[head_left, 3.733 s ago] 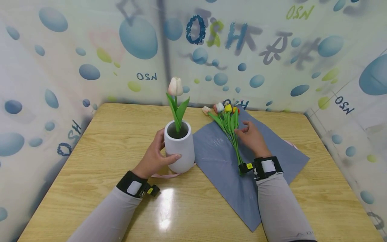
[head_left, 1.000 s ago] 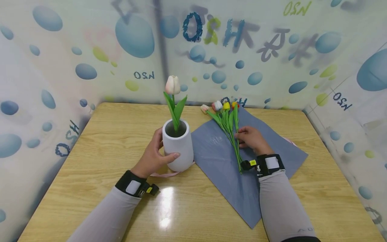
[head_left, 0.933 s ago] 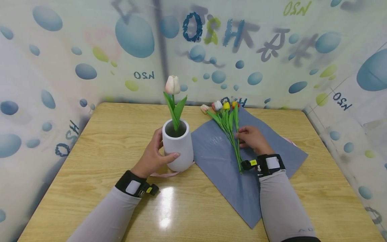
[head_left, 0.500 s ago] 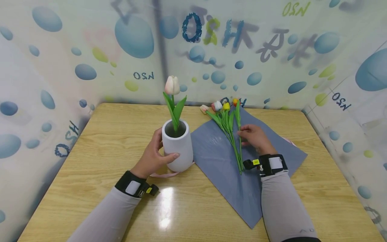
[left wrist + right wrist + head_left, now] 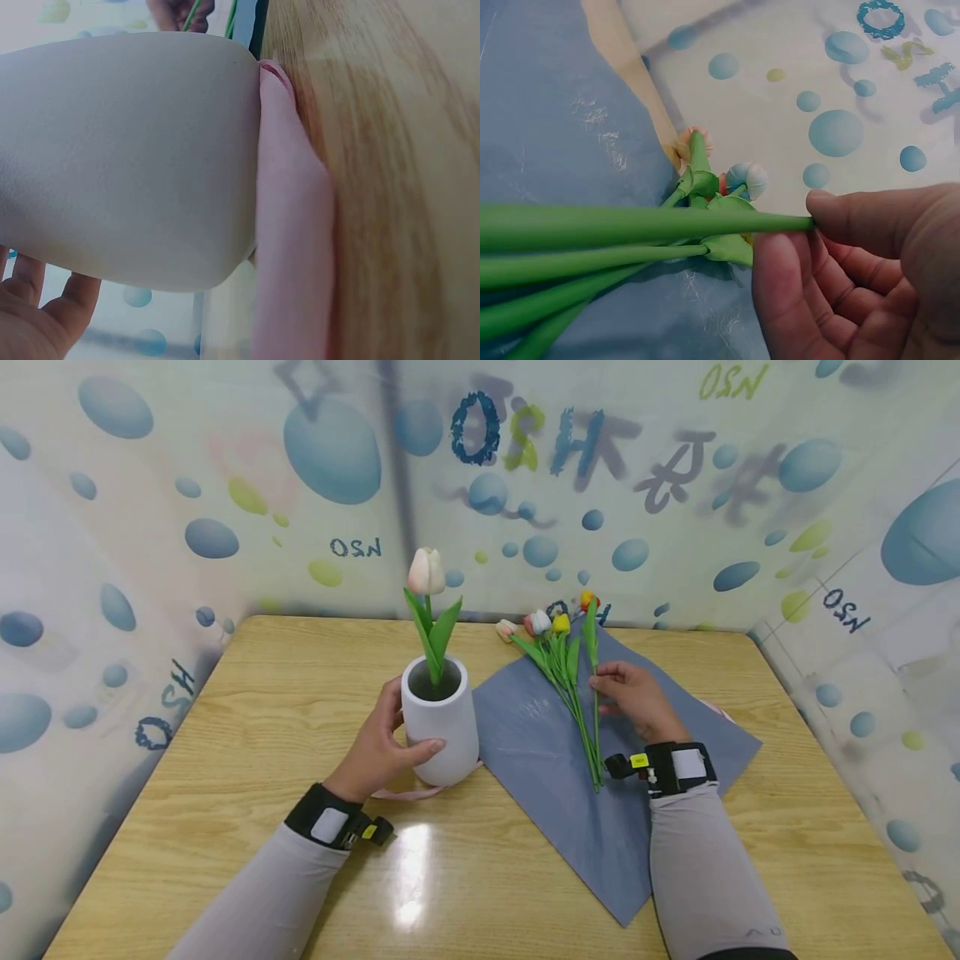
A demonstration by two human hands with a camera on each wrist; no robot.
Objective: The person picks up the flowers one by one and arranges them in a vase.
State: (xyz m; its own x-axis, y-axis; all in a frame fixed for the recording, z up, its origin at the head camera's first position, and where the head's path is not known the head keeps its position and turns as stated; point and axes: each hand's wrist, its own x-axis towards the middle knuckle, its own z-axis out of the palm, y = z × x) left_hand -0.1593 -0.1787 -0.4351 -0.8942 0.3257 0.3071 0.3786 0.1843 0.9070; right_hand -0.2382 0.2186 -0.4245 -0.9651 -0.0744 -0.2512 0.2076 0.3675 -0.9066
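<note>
A glossy, wood-grained counter (image 5: 285, 710) is spreading beneath everything. Left of its centre, the person's left hand (image 5: 382, 750) is gripping a smooth, matte white vase with rounded sides (image 5: 450, 739), fingers curving behind it and thumb lying across the front. A soft, flat pink ribbon (image 5: 408, 794) is lying against the vase's base. Inside, a pale pink tulip with broad green leaves (image 5: 444, 628) is standing upright.

To the right, a slightly creased, blue-grey wrapping sheet (image 5: 525, 735) is stretching from the counter's far edge, one corner pointing at the near edge. On it, slim-stemmed pink, white and yellow tulips (image 5: 558, 658) are lying bunched. Beside them, the right hand (image 5: 633, 697) is pinching the thin, smooth stem of an orange-red tulip (image 5: 591, 639) between thumb and forefinger, the other fingers curling loosely.
</note>
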